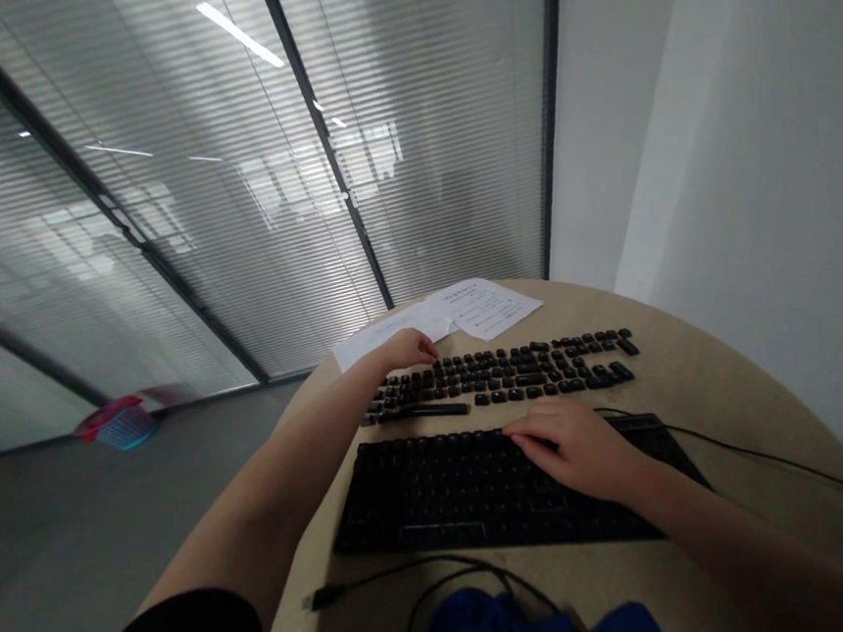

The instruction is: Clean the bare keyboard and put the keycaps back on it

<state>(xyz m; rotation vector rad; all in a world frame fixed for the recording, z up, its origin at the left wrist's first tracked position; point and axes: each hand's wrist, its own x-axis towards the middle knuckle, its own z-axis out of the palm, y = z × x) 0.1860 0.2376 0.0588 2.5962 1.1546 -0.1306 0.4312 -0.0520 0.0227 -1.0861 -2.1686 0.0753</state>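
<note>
The right hand (577, 450) lies flat on the upper edge of a black keyboard (481, 488), palm down, fingers stretched toward the left across the top row of keys — nothing is gripped in it. The keyboard sits on a round, light wooden table (728, 368), close to the person, and its cable (774, 462) trails off to the right over the tabletop.

The left hand (410, 348) reaches farther out, to the left end of a spread of loose black keycaps (515, 369) laid in rows just behind the keyboard (arranged much like a keyboard layout, with a long bar (430, 411) at the front left). Its fingers curl down at the corner of that spread, touching or nearly touching the caps; whether they pinch one cannot be told from here. The two hands are well apart.

Beyond the keycaps, printed paper sheets (480, 306) lie at the far edge of the table, one partly beneath the left hand. At the near edge — right below the camera — a blue cloth (493, 629) sits beside a second black cable with a plug (320, 597). A glass wall with blinds (234, 195) stands behind the table.
</note>
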